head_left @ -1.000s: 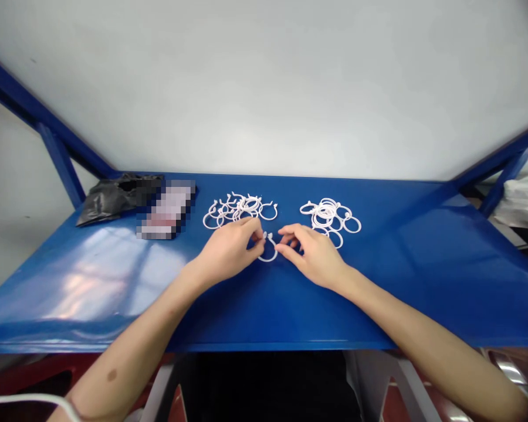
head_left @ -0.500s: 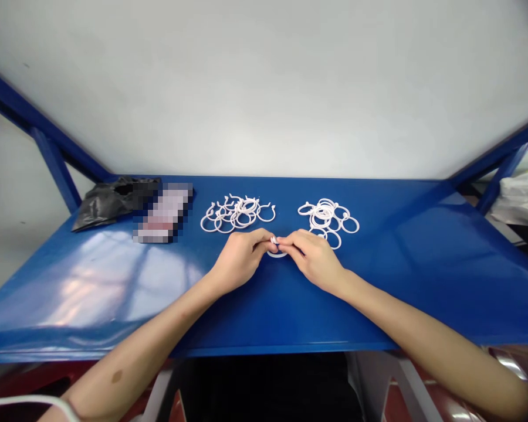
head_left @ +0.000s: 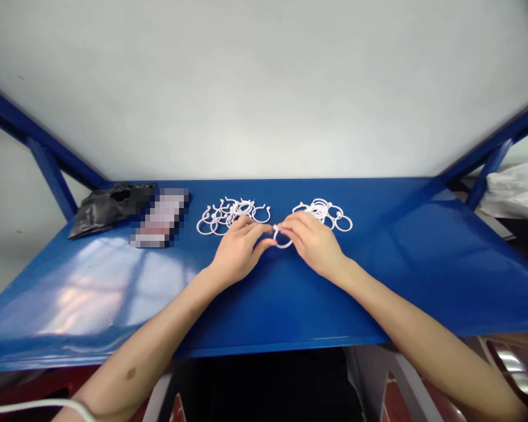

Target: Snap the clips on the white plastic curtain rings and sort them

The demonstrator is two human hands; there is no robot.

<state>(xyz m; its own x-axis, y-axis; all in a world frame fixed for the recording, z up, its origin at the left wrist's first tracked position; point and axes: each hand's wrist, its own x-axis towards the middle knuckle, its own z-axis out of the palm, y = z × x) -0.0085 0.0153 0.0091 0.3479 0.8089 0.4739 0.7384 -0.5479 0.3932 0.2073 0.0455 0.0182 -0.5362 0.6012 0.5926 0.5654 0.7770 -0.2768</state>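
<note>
A white curtain ring (head_left: 284, 245) is held between my two hands above the table, its knobbed joint at the top. My left hand (head_left: 240, 249) has its thumb and fingertips at the ring's left side, by the joint. From the other side, my right hand (head_left: 314, 240) pinches it with thumb and fingers, which hide part of the ring. Beyond my left hand lies a pile of open white rings (head_left: 220, 218) with knobbed ends. Behind my right hand is another pile of rings (head_left: 344, 223), which look closed; that hand partly covers it.
A black plastic bag (head_left: 99, 211) and a pixelated flat object (head_left: 161, 217) lie on the left of the blue table (head_left: 264, 316). A white wall (head_left: 264, 88) stands behind, with blue braces (head_left: 53, 176) at the sides. At the right edge is a whitish plastic bag (head_left: 517, 190).
Both hands have moved slightly up and away with the ring. More of the ring shows now, and my left thumb and fingers have spread somewhat. The camera view has shifted a little.
</note>
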